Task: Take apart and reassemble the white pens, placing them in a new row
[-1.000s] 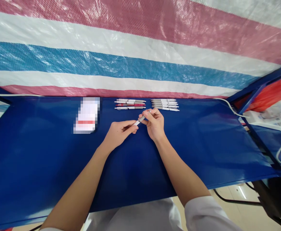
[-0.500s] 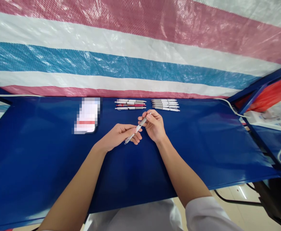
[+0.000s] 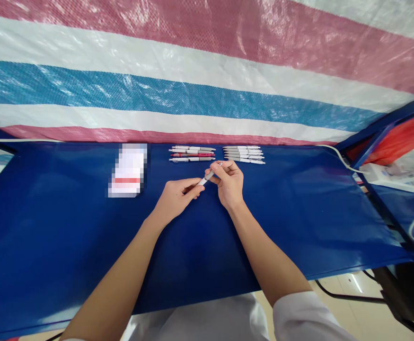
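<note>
A white pen with a grey grip [image 3: 206, 179] is held at a slant between my two hands over the table. My left hand [image 3: 181, 195] is closed round the pen's lower end, which its fingers hide. Thumb and fingers of my right hand [image 3: 229, 182] pinch the grey grip near the tip at the upper right. Just beyond my hands lie two groups of pens: white and grey pens with a red pen [image 3: 192, 155] among them on the left, and several white and grey pens [image 3: 244, 155] side by side on the right.
A blurred-out phone-like object [image 3: 127, 170] lies on the blue table [image 3: 68, 246] at the left. Striped plastic sheeting [image 3: 192, 66] hangs behind the table. At the right are a white power strip [image 3: 394, 179], a red bag [image 3: 401, 139] and a dark chair [image 3: 412, 289].
My left hand has closed further round the pen, covering the lower end that showed before. The fingers of my right hand have shifted slightly along the grip.
</note>
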The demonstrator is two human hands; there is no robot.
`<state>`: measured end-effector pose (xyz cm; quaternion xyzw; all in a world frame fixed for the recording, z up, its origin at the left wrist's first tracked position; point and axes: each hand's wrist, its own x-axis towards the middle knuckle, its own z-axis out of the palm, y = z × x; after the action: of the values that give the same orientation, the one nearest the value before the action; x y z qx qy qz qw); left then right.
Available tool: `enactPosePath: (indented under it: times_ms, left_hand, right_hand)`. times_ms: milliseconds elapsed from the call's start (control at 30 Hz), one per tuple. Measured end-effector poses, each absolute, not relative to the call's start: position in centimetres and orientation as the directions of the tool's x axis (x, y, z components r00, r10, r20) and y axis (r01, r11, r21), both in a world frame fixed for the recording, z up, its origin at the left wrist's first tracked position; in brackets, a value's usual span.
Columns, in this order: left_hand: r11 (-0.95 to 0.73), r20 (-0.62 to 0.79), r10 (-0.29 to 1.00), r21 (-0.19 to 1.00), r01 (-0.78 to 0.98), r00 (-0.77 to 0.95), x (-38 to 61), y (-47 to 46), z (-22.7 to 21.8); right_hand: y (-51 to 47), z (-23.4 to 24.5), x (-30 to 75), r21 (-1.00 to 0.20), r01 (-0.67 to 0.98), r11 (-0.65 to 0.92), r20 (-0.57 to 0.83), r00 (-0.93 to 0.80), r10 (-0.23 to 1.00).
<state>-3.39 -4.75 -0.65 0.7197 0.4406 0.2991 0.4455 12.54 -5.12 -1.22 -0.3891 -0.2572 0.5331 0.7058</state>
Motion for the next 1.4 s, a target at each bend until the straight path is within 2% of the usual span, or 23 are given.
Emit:
enactPosePath:
  times_ms: [233,367,567,733,867,1000,1200,1300,1400]
  left_hand:
    - [0.03,-0.14,0.794,0.981,0.192,0.592,-4.0,-4.7,1.0]
    - [0.123,-0.196,0.734,0.98,0.156,0.651,-4.2,-4.7,1.2]
    - [0.058,-0.144,0.798,0.985,0.163,0.586,-3.9,-4.6,0.6]
    - [-0.13,0.019,0.919,0.957,0.258,0.394,-3.2,-4.7,-1.0]
    - [-0.237,0.126,0.94,0.91,0.34,0.318,-2.8,-4.9,-1.6]
    - [-0.147,0.038,0.918,0.957,0.251,0.394,-3.1,-4.9,-0.8]
    - [-0.02,-0.079,0.783,0.988,0.152,0.617,-3.7,-4.9,0.8]
    - [0.006,-0.098,0.761,0.99,0.144,0.641,-3.8,-4.9,0.9]
    - [-0.04,-0.077,0.787,0.984,0.175,0.612,-3.7,-4.8,0.5]
  right_hand:
    - [-5.4,-0.9,13.1,-0.82,-0.57,0.043,-0.023,0.109,0.994]
    - [-5.5,-1.0,13.3,-0.817,-0.577,0.021,-0.027,0.076,0.997]
    - [-5.3,-1.2,13.0,-0.796,-0.603,0.054,-0.036,0.137,0.99]
    - [-5.2,-1.2,12.5,-0.821,-0.561,0.103,-0.058,0.261,0.964]
    - [-5.2,-1.2,12.4,-0.82,-0.555,0.141,-0.043,0.304,0.952]
    - [-5.4,-1.0,12.8,-0.84,-0.528,0.128,-0.028,0.278,0.96]
    - [-5.7,-0.9,13.1,-0.844,-0.531,0.073,-0.007,0.148,0.989]
    - [-5.8,-1.1,13.1,-0.827,-0.56,0.051,-0.026,0.129,0.991]
    - [-5.6,-1.1,13.0,-0.816,-0.575,0.054,-0.049,0.163,0.985]
